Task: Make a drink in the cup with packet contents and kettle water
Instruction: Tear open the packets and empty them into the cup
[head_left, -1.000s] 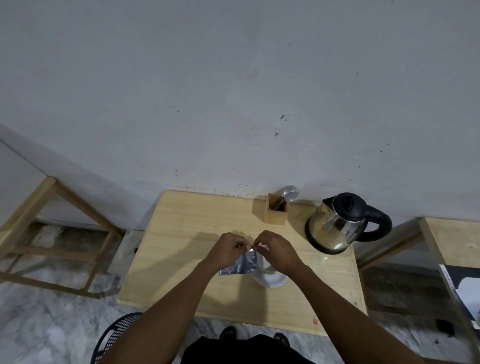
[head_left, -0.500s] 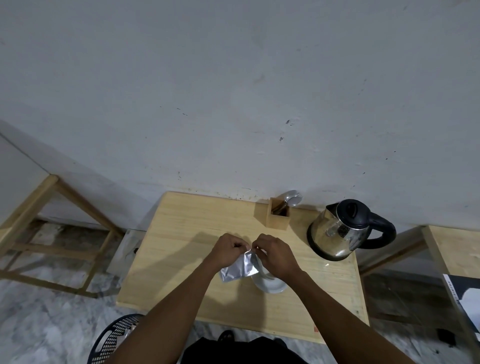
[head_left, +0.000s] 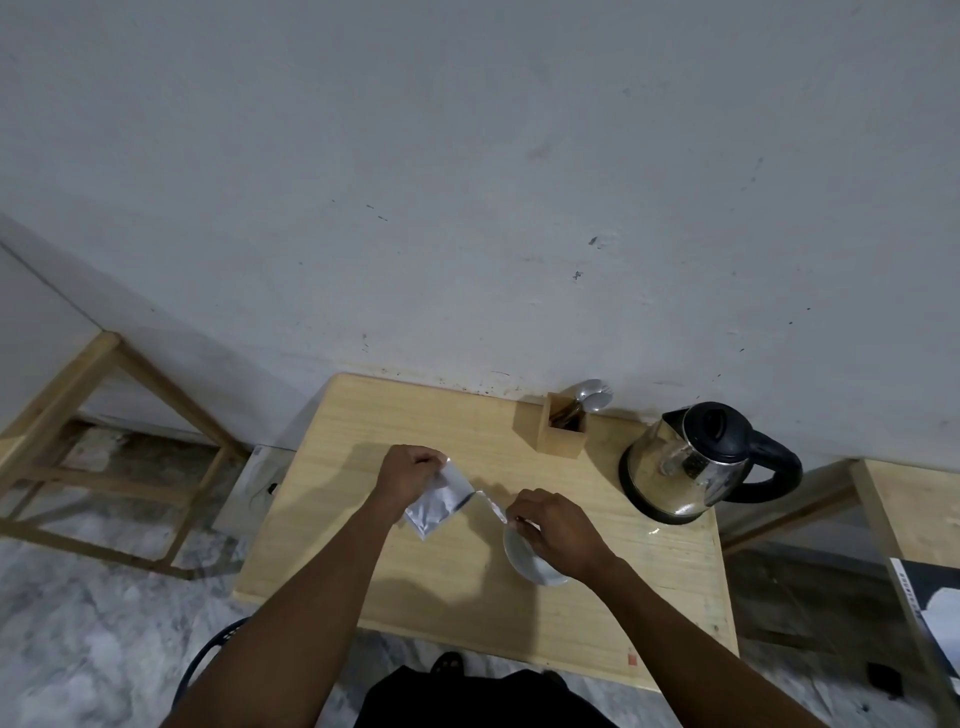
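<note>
The left hand (head_left: 410, 475) pinches a silver packet (head_left: 439, 501) at its top corner; the right hand (head_left: 558, 527) pinches a torn strip (head_left: 492, 503), its grip closed over the cup (head_left: 530, 558) on the table (head_left: 337, 519). Half a second ago both hands met at the packet's top; now they are apart. The kettle (head_left: 691, 467) stands beyond the right hand.

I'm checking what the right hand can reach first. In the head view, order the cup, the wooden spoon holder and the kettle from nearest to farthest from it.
From the right hand:
1. Cup, directly beneath it, partly covered.
2. Wooden spoon holder, behind it by the wall.
3. Kettle, at the table's far right corner.
</note>
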